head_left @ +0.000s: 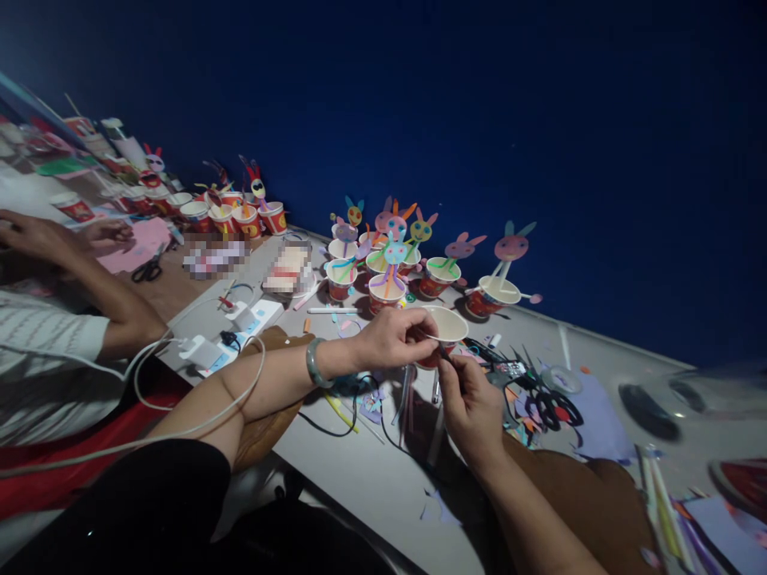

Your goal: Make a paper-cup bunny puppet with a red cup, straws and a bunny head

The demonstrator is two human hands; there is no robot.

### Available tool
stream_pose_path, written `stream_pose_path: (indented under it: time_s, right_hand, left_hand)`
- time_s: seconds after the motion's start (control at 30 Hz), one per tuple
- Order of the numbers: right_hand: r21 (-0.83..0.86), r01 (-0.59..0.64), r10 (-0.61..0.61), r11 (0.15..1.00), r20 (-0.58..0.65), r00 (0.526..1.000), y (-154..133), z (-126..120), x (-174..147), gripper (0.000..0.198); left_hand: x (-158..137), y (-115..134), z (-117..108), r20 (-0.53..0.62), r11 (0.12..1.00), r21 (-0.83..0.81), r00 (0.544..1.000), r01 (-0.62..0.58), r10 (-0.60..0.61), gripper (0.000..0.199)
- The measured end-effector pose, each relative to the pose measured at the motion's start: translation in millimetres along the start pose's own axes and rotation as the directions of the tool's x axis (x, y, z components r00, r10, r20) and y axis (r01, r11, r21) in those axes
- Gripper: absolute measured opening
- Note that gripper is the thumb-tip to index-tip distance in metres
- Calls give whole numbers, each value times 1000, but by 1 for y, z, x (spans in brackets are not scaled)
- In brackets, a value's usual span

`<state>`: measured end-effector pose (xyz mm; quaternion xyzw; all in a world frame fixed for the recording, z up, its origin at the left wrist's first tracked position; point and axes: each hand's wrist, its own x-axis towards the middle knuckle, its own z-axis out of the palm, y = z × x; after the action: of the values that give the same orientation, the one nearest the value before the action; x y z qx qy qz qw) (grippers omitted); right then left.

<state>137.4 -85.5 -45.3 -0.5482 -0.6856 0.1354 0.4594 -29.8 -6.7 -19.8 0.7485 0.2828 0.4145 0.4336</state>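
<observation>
My left hand (399, 339), with a bangle (317, 363) at its wrist, is closed in a pinch over the table. Whatever its fingertips hold is too small to make out. Close beside it, the thumb and fingers of my right hand (473, 407) grip a small dark slim object (444, 352), whose kind I cannot tell. Just behind both hands stands a paper cup (449, 322) with a white inside, its front partly covered by my fingers. Beyond it are several red paper cups (387, 295) topped with paper rabbit heads (395, 249) on coloured stems.
Black-handled scissors (557, 409), a tape roll (562, 379) and paper scraps lie to the right. A power strip (245, 327) with white chargers and loose cables sits at left. A co-worker's arm (113, 279) rests near pink paper (141, 243). A dark blue partition (419, 104) borders the table.
</observation>
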Motion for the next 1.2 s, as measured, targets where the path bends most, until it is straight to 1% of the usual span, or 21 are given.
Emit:
stream_pose_path:
  time_s: [0.17, 0.43, 0.53, 0.77, 0.9, 1.1, 1.2]
  right_hand:
    - [8, -13, 13, 1000, 5, 1000, -2, 0, 0, 26]
    - [8, 10, -10, 1000, -7, 1000, -1, 0, 0, 22]
    - [-1, 10, -10, 1000, -11, 1000, 1, 1, -1, 22]
    - [-19, 54, -54, 998, -26, 998, 2, 1, -1, 19]
    - [-54, 76, -78, 996, -31, 997, 1, 1, -2, 19]
    - [-139, 130, -137, 982, -45, 990, 3, 2, 0, 19]
    - [-188, 153, -162, 970, -37, 986, 6, 1, 0, 20]
  left_hand:
    - [-1, 1, 0, -7, 999, 34, 1000, -17, 17, 13]
    - [-1, 2, 0, -12, 999, 40, 1000, -1, 1, 12]
    - [0, 2, 0, -13, 999, 40, 1000, -16, 17, 11]
    - [-1, 3, 0, -28, 996, 69, 998, -53, 55, 11]
    - [-3, 4, -1, -36, 982, 166, 995, -85, 92, 10]
    - [-7, 2, 1, -41, 924, 354, 985, -142, 167, 13]
    - [-7, 1, 2, -44, 911, 390, 986, -133, 162, 12]
